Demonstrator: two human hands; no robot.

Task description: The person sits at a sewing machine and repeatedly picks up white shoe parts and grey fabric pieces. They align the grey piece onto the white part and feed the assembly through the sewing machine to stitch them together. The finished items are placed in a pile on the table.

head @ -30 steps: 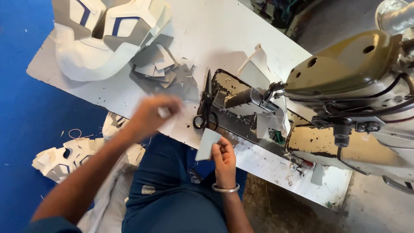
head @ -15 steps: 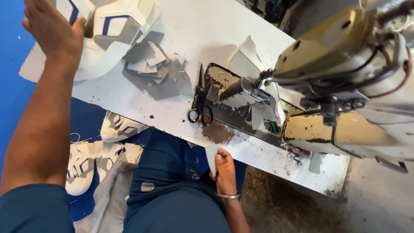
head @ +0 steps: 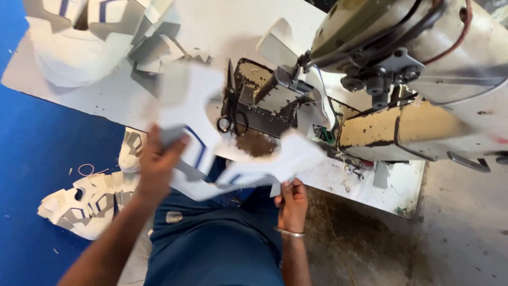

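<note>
- Head view showed a white cut shoe-upper panel with blue lines, blurred by motion, held in the air over the near edge of the white work table and above the person's blue-trousered lap.
- Left hand gripped the panel's left side, fingers curled around it from below; right hand pinched the panel's lower right edge, and whether it also held a small separate piece could not be told.
- Doing this step well seemed to call for keeping the panel flat between the 2 hands, so its wings did not fold, and for holding it by the margins, clear of the blue lines.
- Just beyond the panel lay black-handled scissors beside the bed of the sewing machine; a careful handler would pass the piece above the blades.
- Farther left on the table sat a stack of similar cut panels.
- More white pieces lay on the blue floor below.
</note>
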